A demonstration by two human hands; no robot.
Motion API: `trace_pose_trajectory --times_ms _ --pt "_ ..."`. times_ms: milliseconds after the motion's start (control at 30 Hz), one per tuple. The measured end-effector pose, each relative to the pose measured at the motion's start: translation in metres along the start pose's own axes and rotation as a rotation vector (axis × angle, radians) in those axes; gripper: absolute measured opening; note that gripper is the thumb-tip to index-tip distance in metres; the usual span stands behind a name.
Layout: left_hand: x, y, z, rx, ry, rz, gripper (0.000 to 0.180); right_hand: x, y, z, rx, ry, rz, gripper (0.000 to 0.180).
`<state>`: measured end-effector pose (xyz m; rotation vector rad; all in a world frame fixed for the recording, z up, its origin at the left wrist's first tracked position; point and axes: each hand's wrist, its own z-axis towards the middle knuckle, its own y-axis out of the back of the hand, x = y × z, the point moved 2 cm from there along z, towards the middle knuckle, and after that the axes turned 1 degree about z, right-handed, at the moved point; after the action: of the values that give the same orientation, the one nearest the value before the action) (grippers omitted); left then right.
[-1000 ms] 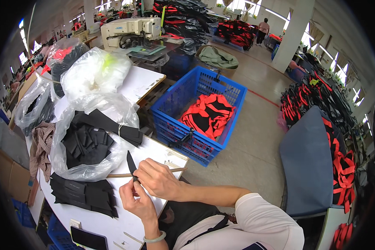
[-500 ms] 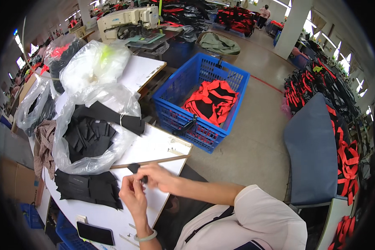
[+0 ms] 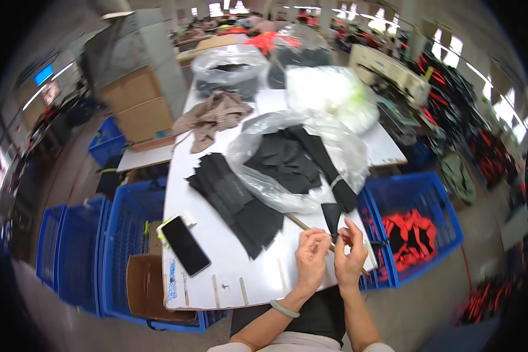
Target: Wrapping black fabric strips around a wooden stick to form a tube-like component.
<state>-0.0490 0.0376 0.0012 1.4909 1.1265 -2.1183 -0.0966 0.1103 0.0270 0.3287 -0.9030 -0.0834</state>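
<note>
Above the table's near right part, both hands are close together with their fingertips pinched. My left hand [image 3: 312, 258], with a pale bangle on its wrist, and my right hand [image 3: 351, 253] grip the lower end of a small black fabric piece [image 3: 332, 217]. Its wider end points away from me. A fanned stack of black fabric pieces [image 3: 234, 199] lies to the left of my hands. Beyond them, an open clear plastic bag [image 3: 276, 202] holds more black pieces [image 3: 287, 161]. A tied black bundle [image 3: 341, 190] hangs over the bag's right side.
A phone [image 3: 185, 246] rests near the left edge of the white table [image 3: 246, 287]. To the right stands a blue crate [image 3: 431, 264] with red and black fabric; more blue crates [image 3: 79, 258] stand left. A checked cloth [image 3: 214, 117] and a sewing machine [image 3: 387, 70] are farther back.
My view has swung left, bringing the left crates into sight. My hands now sit side by side, their fingertips on the black piece; the right forearm no longer reaches across from the side.
</note>
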Motion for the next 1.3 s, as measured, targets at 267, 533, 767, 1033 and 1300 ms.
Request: trace_pose_trajectory --times_ms 267,533,767,1033,1300 --pt "-0.010 0.024 0.016 0.362 0.541 -0.763 0.022 0.002 -0.013 0.008 -0.001 -0.732 1.316 0.033" --pt "-0.045 0.017 0.012 0.280 0.466 -0.694 0.011 0.044 0.006 0.019 0.282 -0.356 0.967 0.028" --pt "-0.042 0.007 0.000 0.147 0.295 -0.498 0.013 0.029 -0.010 0.007 -0.107 -0.284 0.770 0.019" --pt "-0.044 0.009 0.001 -0.141 -0.093 -0.054 0.024 0.045 -0.023 -0.008 -0.206 -0.156 0.583 0.038" --pt "-0.038 0.013 0.004 -0.139 0.105 -0.184 0.027 0.040 -0.023 0.005 0.051 -0.432 0.817 0.046"
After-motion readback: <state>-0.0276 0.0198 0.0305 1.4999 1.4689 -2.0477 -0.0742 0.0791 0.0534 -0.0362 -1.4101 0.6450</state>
